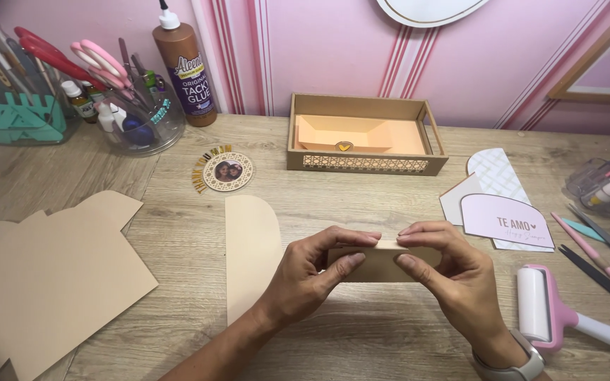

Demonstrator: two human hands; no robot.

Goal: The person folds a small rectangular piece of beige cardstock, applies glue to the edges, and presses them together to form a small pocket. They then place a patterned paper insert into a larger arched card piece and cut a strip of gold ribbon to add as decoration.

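At the far left a teal caddy [10,113] stands against the pink wall, stuffed with pens and tools. Beside it a clear round jar [142,120] holds red and pink scissors, small bottles and other bits, and a brown glue bottle [186,67] with a white nozzle stands upright just to its right. Flat tan card cutouts [51,275] lie on the wooden table [361,339] at the left edge, with a small round photo ornament [227,171] further back.

The left hand [315,271] comes in from the bottom centre, wrist angled up and to the right, its fingers curled over the top edge of a folded tan card piece [383,262] and its thumb pressed to the front face. An arched tan panel [250,257] lies flat just left of that hand; whether it joins the held piece is hidden. The right hand [453,271], with a pale watch at the wrist, mirrors the pose: fingertips pinch the top fold, thumb against the front. The piece sits just above the table, near its front centre, between both hands, long and low with a crisp fold along its top.

Behind it an open brown box [365,164] with a lattice front holds a peach insert with a small heart. To the right lie white arched cards [503,212], a pink roller [545,310], craft tools [601,261] and a clear holder [601,185].
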